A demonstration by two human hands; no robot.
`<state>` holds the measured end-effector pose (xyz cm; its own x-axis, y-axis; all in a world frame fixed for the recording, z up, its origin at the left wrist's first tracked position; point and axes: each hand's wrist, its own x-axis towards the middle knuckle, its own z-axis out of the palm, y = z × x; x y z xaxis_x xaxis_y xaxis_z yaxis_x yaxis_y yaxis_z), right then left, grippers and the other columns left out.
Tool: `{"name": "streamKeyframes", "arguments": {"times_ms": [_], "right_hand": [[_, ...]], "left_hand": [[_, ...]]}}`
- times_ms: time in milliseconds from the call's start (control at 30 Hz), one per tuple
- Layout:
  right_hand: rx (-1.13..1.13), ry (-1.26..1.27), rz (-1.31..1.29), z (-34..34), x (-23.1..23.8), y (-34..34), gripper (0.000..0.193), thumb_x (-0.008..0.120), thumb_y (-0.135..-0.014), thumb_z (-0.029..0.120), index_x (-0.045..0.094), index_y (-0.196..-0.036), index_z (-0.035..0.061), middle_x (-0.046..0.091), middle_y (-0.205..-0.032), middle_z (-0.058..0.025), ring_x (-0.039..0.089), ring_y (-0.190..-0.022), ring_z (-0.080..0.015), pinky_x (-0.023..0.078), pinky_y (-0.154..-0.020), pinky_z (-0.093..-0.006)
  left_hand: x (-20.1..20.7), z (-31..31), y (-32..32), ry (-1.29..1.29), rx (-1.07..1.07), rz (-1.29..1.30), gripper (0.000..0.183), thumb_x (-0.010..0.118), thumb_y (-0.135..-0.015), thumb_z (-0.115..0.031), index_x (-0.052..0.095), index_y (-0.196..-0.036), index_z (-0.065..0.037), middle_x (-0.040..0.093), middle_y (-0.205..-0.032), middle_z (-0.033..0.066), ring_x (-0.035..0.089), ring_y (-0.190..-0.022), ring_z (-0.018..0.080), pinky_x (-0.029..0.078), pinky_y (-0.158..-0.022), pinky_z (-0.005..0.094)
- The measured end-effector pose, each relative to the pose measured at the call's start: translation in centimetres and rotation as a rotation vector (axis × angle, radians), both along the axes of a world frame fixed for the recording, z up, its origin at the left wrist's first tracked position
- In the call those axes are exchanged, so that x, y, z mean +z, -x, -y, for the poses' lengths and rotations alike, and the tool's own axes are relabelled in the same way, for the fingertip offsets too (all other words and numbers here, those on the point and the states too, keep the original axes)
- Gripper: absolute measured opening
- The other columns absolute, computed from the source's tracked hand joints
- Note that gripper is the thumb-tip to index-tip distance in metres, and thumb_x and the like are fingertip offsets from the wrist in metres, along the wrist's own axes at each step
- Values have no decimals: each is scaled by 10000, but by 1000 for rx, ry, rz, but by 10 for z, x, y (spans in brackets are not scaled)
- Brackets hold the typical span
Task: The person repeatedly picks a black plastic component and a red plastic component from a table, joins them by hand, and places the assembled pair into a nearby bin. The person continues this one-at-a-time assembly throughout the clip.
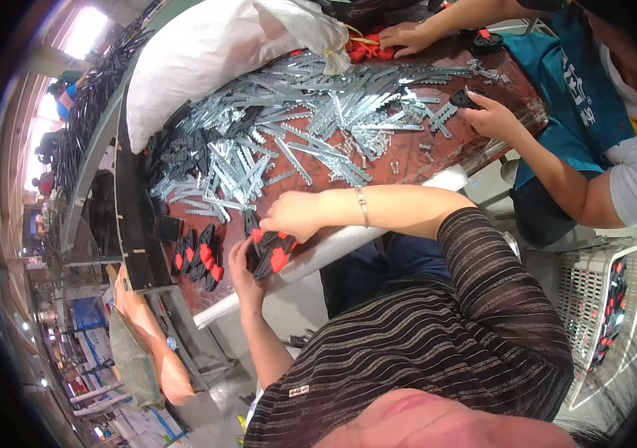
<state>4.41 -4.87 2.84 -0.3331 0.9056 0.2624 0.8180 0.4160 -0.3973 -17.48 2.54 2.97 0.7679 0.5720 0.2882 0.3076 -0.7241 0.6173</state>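
At the near left edge of the table, a cluster of black plastic pieces with red pads (278,260) lies between my hands. My left hand (245,275) curls its fingers against the left side of this cluster. Over its far end, my right hand (292,216) reaches across with bent fingers closed together. A dark piece (251,222) shows at those fingertips; its exact kind is hard to make out. To the left sits another row of black-and-red pieces (200,257). Just beyond my hands are loose toothed metal strips (236,173).
A big white sack (206,56) leans at the back left of the red-brown table (400,158). Small springs (395,167) lie among the strips. On the right, a co-worker's hand (492,116) holds a black part (465,98). A white crate (576,299) stands at lower right.
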Motion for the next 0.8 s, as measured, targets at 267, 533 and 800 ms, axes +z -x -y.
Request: {"name": "streamKeyframes", "arguments": {"times_ms": [267, 533, 800], "right_hand": [[-33, 70, 82, 2, 1, 9, 384, 692, -654, 145, 539, -994, 51, 613, -855, -127, 609, -860, -323, 496, -709, -428], [-6, 97, 73, 4, 10, 2, 477, 736, -598, 154, 533, -1016, 45, 618, -809, -138, 613, -833, -338, 494, -688, -437], [-54, -18, -171, 2, 39, -17, 504, 743, -577, 148, 523, -1020, 52, 607, -881, -142, 591, -909, -344, 480, -729, -434]], "left_hand": [[-4, -6, 16, 83, 205, -74, 479, 659, -699, 66, 579, -1160, -33, 624, -1029, 98, 596, -920, 209, 472, -805, 298], [-16, -16, 63, 262, 264, -10, 434, 593, -742, 27, 560, -1174, 30, 624, -1024, 78, 586, -889, 134, 459, -795, 252], [-21, -11, 18, 418, 133, 81, 325, 655, -766, -4, 602, -1086, 5, 635, -1008, 53, 604, -882, 139, 472, -806, 269]]}}
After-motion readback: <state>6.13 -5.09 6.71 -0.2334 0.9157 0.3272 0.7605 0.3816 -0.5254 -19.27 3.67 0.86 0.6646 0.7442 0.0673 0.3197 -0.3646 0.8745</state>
